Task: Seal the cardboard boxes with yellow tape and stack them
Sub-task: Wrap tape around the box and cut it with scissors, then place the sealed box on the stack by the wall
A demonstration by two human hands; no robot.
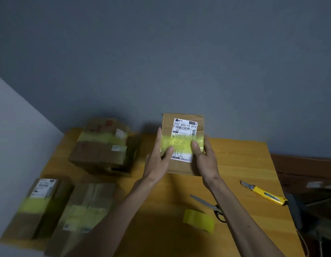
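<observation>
I am holding a small cardboard box [179,168] at the centre of the frame, above the wooden table [239,164]. My left hand [157,162] and right hand [206,160] are gripping its sides, thumbs pressing on its yellow tape band [181,143]. The tape roll [199,219] is lying at lower centre.

On the table [244,160], boxes [103,151] lie left, scissors [209,204], tape roll [199,219] and knife [265,194] right, held box [179,168] between.
</observation>
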